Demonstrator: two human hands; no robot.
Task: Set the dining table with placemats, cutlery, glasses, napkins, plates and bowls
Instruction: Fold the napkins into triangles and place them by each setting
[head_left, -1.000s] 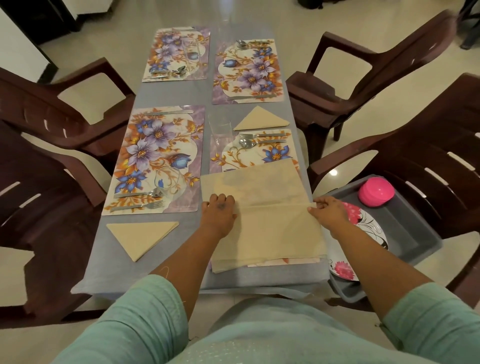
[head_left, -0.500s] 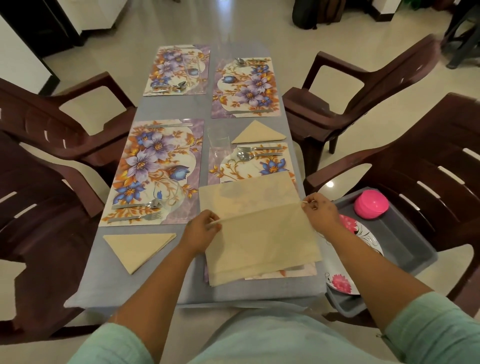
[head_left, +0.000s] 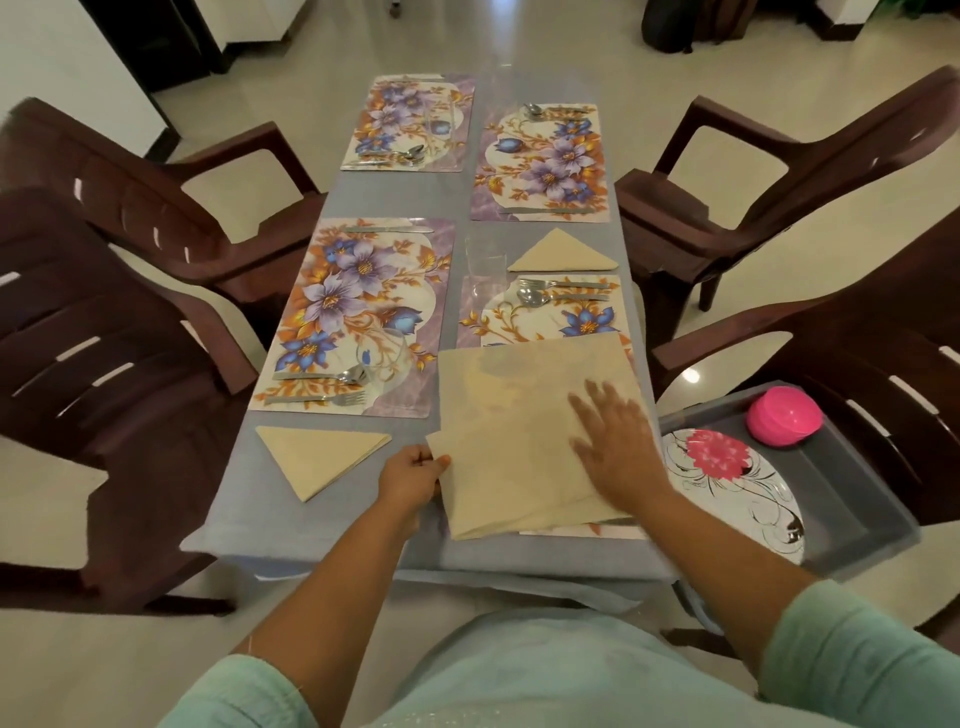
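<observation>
Beige cloth napkin (head_left: 519, 441), left fingers (head_left: 439, 462) pinching its corner, right hand (head_left: 618, 447) flat on top.

Four placemats sit in two rows on my desk (head_left: 332, 519). The open napkin (head_left: 519, 447) lies over the near right placemat (head_left: 545, 322); my left hand (head_left: 410, 480) pinches its left corner, and my right hand (head_left: 618, 441) lies on top. A folded napkin (head_left: 317, 457) sits to the left, the tray (head_left: 852, 499) to the right.
</observation>
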